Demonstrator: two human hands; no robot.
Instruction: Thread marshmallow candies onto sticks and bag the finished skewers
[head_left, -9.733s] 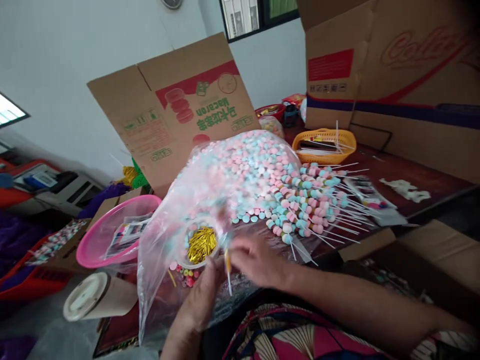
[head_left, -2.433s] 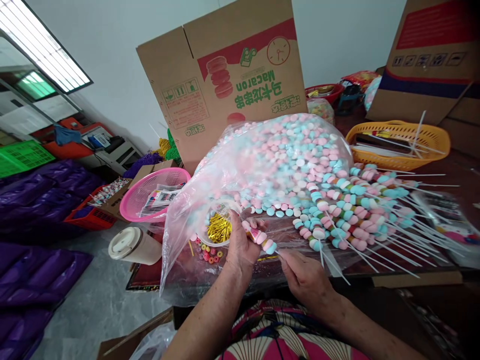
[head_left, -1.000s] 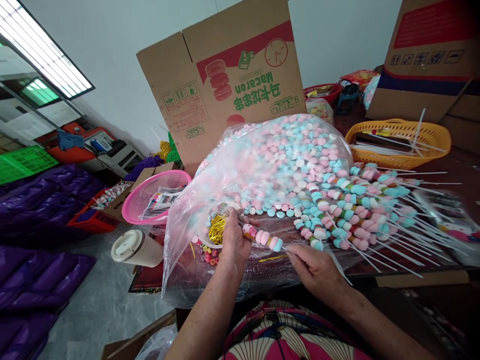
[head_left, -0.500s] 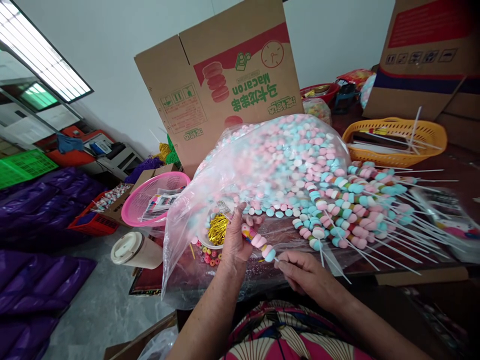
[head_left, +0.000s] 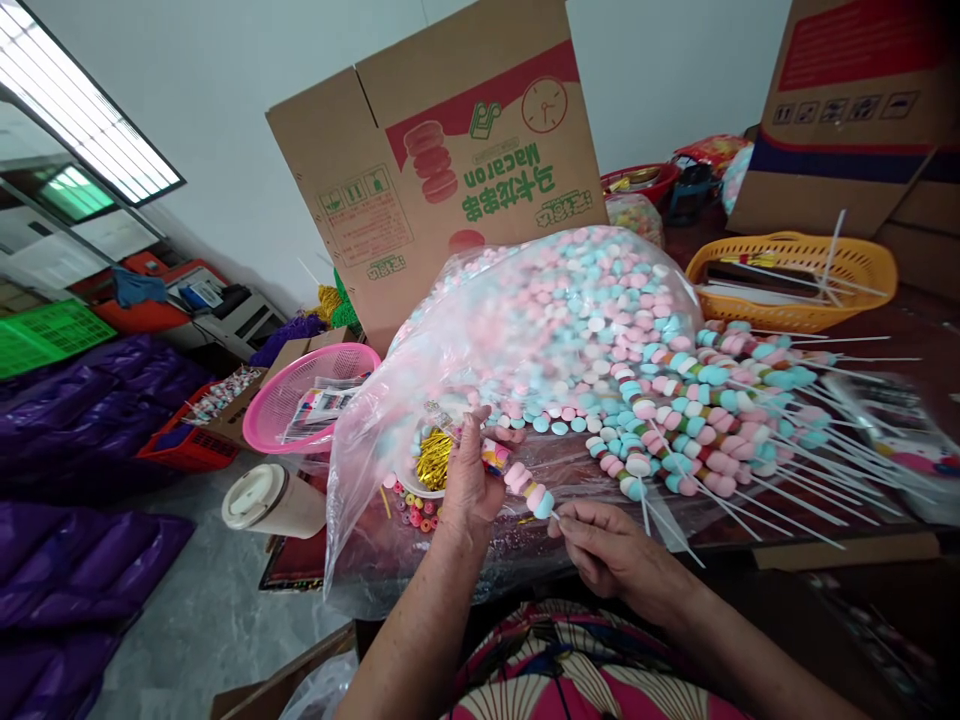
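Note:
A marshmallow skewer with pink, yellowish and blue pieces slants between my hands. My left hand is closed around its upper part, beside a small colourful printed wrapper. The bare white stick at its lower end is pinched in my right hand. Behind my hands a large clear bag spills pink, white and blue marshmallows. Close to my left hand stands a bowl of gold twist ties, with ring-shaped candies in front of it. Finished-looking skewers lie piled to the right.
A pink basket and a lidded paper cup stand at the left. An orange basket with white sticks is at the back right. A tall cardboard box rises behind the bag. Purple packages lie at far left.
My left hand has shifted slightly on the skewer, and the printed wrapper shows more plainly. The skewer has moved a little right; my right hand still pinches the stick.

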